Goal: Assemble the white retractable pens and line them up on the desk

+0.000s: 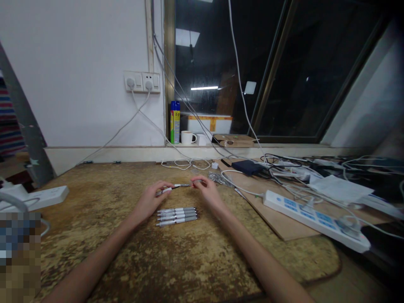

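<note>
My left hand (150, 199) is closed around a white and silver pen (179, 185), whose thin, dark front end points right. A second white piece (164, 191) shows at the fingers of that hand; I cannot tell if it is a separate part. Pinched in my right hand (205, 190) is a small grey pen part (197, 181), just off the pen's front end. Below both hands, several white and grey pens (176, 216) lie side by side in a row on the worn wooden table (142, 261).
Behind my right hand lies a clear plastic bag (220, 179) of small parts. A brown board (274, 219) on the right bears a white power strip (315, 221), tangled cables and a black box (248, 167). Another power strip (52, 196) sits at left. A mug (187, 137) and spray can (175, 122) stand on the sill.
</note>
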Tool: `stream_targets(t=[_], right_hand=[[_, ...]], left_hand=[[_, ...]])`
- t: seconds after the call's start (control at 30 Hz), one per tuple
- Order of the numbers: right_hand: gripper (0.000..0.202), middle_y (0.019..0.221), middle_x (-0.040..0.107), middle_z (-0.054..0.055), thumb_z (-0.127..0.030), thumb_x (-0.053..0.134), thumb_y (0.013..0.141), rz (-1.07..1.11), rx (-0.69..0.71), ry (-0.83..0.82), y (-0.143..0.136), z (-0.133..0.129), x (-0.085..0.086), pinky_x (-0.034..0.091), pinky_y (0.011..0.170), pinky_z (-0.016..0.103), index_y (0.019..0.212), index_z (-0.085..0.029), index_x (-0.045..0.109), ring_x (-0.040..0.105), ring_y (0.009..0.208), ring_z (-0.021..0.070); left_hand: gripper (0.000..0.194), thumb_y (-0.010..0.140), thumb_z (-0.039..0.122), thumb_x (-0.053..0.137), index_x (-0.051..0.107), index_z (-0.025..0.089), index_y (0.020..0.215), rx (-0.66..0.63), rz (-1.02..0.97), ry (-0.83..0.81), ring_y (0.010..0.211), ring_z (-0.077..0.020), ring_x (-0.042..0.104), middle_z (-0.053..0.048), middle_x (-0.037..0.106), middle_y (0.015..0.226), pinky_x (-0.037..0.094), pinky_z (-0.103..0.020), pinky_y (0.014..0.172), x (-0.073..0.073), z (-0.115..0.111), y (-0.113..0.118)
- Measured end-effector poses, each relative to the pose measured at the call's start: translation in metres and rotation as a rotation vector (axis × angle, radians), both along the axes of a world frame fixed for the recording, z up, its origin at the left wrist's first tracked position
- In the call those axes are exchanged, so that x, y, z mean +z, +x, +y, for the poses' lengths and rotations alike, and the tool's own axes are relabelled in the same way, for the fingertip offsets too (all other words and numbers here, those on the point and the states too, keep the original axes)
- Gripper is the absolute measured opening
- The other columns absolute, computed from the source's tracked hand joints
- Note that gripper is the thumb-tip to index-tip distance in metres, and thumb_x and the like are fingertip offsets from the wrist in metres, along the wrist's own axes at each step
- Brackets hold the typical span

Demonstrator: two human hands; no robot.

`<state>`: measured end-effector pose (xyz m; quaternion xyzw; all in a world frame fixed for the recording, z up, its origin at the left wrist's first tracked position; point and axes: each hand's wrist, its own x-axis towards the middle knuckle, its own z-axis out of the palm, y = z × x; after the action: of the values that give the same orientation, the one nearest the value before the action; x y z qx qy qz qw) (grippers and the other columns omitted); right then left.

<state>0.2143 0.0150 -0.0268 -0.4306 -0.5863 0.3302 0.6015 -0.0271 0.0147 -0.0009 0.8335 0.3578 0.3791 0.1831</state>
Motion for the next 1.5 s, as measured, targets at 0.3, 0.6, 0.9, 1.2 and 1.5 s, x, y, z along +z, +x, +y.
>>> stream_targets(t=[0.3,0.6,0.9,1.2,1.5], right_hand=[[0.039,0.074,0.067,0.002,-0.052,0.054,0.092,-0.169,0.231,-0.027,-0.015,-0.006,-0.007,0.050,0.069,0.028,0.080,-0.017,0.065,0.062,0.068,0.0161],[0.034,0.069,0.064,0.002,-0.041,0.051,0.092,-0.163,0.119,0.000,-0.001,-0.003,0.000,0.045,0.067,0.026,0.070,-0.018,0.063,0.059,0.066,0.0155],[0.040,0.066,0.062,0.002,-0.047,0.049,0.094,-0.107,0.075,0.021,0.006,0.000,0.003,0.044,0.062,0.027,0.070,-0.018,0.062,0.057,0.062,0.0159],[0.029,0.078,0.067,0.004,-0.044,0.058,0.090,-0.177,-0.007,0.074,0.008,-0.002,0.002,0.048,0.072,0.029,0.088,-0.018,0.068,0.063,0.072,0.0179],[0.021,0.086,0.069,0.005,-0.037,0.062,0.086,-0.224,-0.052,0.125,0.009,-0.002,0.001,0.049,0.069,0.029,0.091,-0.019,0.071,0.061,0.071,0.0174]], left_hand=[[0.030,0.096,0.037,0.053,0.071,0.022,0.114,-0.064,0.028,0.018,0.106,-0.0231,0.064,-0.008,0.070,0.114,0.048,-0.036,0.096,0.007,-0.006,0.003],[0.038,0.093,0.047,0.056,0.069,0.024,0.121,-0.033,-0.051,-0.123,0.109,-0.0238,0.065,-0.007,0.070,0.122,0.051,-0.034,0.095,0.004,0.000,-0.007],[0.040,0.094,0.050,0.051,0.069,0.024,0.120,0.156,0.140,-0.030,0.105,-0.0264,0.068,-0.007,0.073,0.116,0.051,-0.038,0.095,0.001,0.004,-0.038],[0.037,0.096,0.048,0.048,0.070,0.025,0.115,0.160,0.209,0.049,0.112,-0.0258,0.064,-0.006,0.071,0.122,0.047,-0.039,0.101,-0.002,0.000,-0.036],[0.036,0.096,0.048,0.049,0.070,0.026,0.114,0.155,0.217,0.020,0.111,-0.0259,0.065,-0.005,0.071,0.121,0.048,-0.038,0.099,-0.001,-0.003,-0.035]])
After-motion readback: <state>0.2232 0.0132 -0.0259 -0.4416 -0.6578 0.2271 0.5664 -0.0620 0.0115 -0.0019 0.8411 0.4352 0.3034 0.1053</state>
